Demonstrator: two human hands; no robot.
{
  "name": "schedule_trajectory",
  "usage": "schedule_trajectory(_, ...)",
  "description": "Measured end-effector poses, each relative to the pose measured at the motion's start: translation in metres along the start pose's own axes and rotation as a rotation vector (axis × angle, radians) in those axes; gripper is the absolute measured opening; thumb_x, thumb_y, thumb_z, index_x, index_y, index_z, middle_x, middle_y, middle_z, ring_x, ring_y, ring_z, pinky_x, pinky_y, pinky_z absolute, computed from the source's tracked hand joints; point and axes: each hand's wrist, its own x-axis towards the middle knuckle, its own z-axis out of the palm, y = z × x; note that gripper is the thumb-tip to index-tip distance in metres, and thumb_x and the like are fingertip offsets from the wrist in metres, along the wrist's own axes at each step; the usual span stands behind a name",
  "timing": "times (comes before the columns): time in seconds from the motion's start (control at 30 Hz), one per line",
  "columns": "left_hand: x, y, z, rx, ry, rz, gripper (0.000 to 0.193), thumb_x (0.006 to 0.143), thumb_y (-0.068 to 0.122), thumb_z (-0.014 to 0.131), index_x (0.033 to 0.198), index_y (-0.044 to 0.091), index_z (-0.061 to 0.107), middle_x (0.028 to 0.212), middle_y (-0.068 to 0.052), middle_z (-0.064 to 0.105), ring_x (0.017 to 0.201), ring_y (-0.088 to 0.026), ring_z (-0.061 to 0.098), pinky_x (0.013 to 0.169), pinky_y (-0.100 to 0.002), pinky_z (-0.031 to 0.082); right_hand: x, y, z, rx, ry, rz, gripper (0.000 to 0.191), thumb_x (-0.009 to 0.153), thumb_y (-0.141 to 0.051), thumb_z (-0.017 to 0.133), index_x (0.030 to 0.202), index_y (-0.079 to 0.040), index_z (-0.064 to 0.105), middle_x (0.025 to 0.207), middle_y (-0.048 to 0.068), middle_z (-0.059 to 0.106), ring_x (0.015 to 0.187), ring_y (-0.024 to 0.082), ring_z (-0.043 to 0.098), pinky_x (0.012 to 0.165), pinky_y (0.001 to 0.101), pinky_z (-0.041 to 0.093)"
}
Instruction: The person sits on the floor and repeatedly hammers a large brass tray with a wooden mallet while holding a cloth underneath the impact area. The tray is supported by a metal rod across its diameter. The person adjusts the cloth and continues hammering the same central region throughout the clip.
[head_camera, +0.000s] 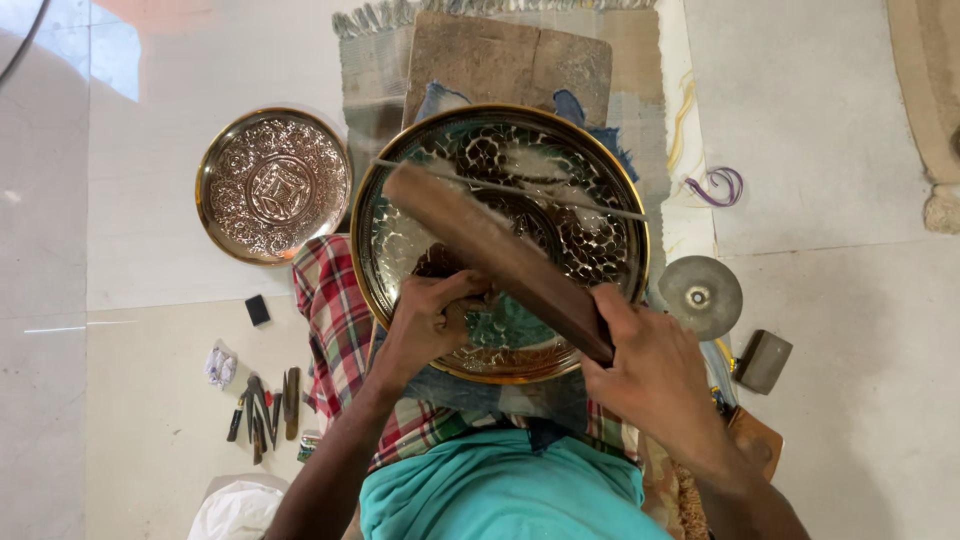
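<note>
A large round brass plate (590, 190) with an engraved pattern and a gold rim rests on my lap, tilted towards me. My right hand (650, 375) grips the near end of a long brown wooden tool (490, 250) that lies slanted across the plate's face. My left hand (430, 320) is closed on a small tool pressed to the plate's lower middle, just under the wooden tool; the small tool is mostly hidden by my fingers. A thin metal rod (520, 188) crosses the plate's upper half.
A smaller engraved brass plate (272, 185) lies on the floor at left. Several chisels (265, 410) lie by my left knee. A wooden board (505, 60) sits on a mat behind the large plate. A small metal disc (700, 293) and a grey block (763, 360) lie at right.
</note>
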Motion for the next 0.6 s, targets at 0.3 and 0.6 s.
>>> schedule_trajectory(0.3, -0.003, -0.006, 0.001, -0.091, -0.02, 0.006, 0.065, 0.063, -0.014, 0.062, 0.127, -0.002, 0.068, 0.108, -0.014, 0.078, 0.088, -0.022, 0.079, 0.084, -0.032, 0.066, 0.0, 0.005, 0.004, 0.067, 0.098, -0.035, 0.052, 0.071, -0.016, 0.072, 0.12, -0.004, 0.056, 0.064, 0.021, 0.067, 0.06, 0.044, 0.067, 0.059, 0.0535, 0.05)
schedule_trajectory(0.6, -0.005, -0.015, 0.003, 0.022, 0.012, 0.079, 0.063, 0.065, -0.014, 0.053, 0.124, 0.001, 0.072, 0.106, -0.016, 0.08, 0.088, -0.022, 0.08, 0.083, -0.034, 0.066, -0.003, 0.001, 0.006, 0.459, 0.172, 0.064, 0.038, 0.074, -0.016, 0.071, 0.107, -0.004, 0.055, 0.06, 0.017, 0.063, 0.054, 0.032, 0.066, 0.052, 0.0433, 0.052)
